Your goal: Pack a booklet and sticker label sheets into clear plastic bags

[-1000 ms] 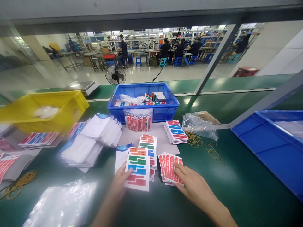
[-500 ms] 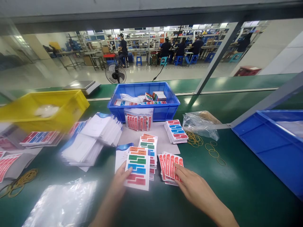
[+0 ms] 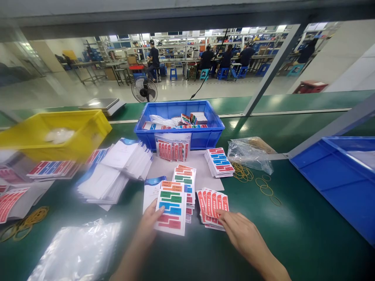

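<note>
My left hand is closed on a sticker sheet with orange, green, blue and red labels, thumb on top. Beneath and behind it lies a white leaflet with a blue top. A stack of similar multicoloured sheets sits just beyond the held sheet. My right hand has its thumb and forefinger pinched at the right edge of the fanned red sticker sheets. Another stack of red and blue sticker sheets lies farther back on the right.
A blue bin holding sheets stands at the back, filled clear bags against its front. A yellow bin, leaflet piles and plastic bags are left. Rubber bands, a clear bag and another blue bin are right.
My right fingers have drawn slightly right and closed at the edge of the red sticker sheets. My left hand keeps its hold on the multicoloured sheet. The view has shifted slightly.
</note>
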Demonstrator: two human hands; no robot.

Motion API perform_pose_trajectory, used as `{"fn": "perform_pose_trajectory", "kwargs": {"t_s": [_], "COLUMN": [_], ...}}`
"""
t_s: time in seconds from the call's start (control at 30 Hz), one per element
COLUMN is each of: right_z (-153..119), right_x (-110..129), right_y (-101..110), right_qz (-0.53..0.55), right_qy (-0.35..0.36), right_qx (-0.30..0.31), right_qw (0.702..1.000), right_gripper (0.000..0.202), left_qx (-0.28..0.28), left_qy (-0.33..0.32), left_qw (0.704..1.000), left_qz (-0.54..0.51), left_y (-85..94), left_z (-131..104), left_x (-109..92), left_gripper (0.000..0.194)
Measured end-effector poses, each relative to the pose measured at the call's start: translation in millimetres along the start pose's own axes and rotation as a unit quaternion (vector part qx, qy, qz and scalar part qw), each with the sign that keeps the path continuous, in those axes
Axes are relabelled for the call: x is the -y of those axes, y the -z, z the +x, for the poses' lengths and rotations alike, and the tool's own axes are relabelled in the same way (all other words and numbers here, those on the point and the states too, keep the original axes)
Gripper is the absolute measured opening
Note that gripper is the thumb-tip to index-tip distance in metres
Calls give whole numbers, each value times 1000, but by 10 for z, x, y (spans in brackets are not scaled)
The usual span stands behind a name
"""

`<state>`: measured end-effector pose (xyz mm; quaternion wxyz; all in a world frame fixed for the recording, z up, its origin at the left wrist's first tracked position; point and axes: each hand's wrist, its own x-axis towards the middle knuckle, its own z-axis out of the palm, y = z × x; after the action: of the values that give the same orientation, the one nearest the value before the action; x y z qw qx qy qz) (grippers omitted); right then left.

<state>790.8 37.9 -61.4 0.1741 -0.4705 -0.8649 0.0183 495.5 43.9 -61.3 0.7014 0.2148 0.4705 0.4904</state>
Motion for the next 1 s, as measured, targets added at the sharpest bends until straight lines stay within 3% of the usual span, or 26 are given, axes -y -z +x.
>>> {"fn": "perform_pose_trajectory", "kwargs": {"t_s": [0.2, 0.27, 0.37, 0.43, 0.57, 0.63, 0.73, 0.87, 1.0], "right_z": [-13, -15, 16, 62, 175, 230, 311, 387, 406], "right_x": [33, 43, 80, 98, 10, -111, -334, -547, -618], "right_y": [62, 121, 219, 245, 139, 47, -62, -154, -254], "right_qz": [23, 17, 8, 9, 2, 13, 72, 223, 304], "right_qy": [-6, -12, -55, -75, -60, -91, -182, -265, -272], "right_qx": [20, -29, -154, -185, -70, -26, -1, 46, 26], "right_qw": [1000, 999, 987, 980, 996, 995, 981, 937, 913], "right_gripper": [20, 19, 16, 15, 37, 43, 53, 72, 56], "left_qx": [-3, 2, 15, 22, 34, 39, 33, 36, 21], "left_qy": [6, 7, 11, 13, 13, 9, 12, 10, 5], "left_qw": [1000, 1000, 999, 999, 999, 998, 998, 998, 999], "left_qz": [22, 28, 36, 38, 38, 38, 44, 41, 43], "left_y": [-14, -29, -60, -80, -92, -80, -56, -53, -69], "left_z": [-25, -46, -71, -76, -68, -60, -47, -27, -27], "left_x": [-21, -6, 52, 98, 151, 158, 173, 192, 177], "left_gripper": [61, 63, 61, 59, 58, 57, 56, 58, 58]}}
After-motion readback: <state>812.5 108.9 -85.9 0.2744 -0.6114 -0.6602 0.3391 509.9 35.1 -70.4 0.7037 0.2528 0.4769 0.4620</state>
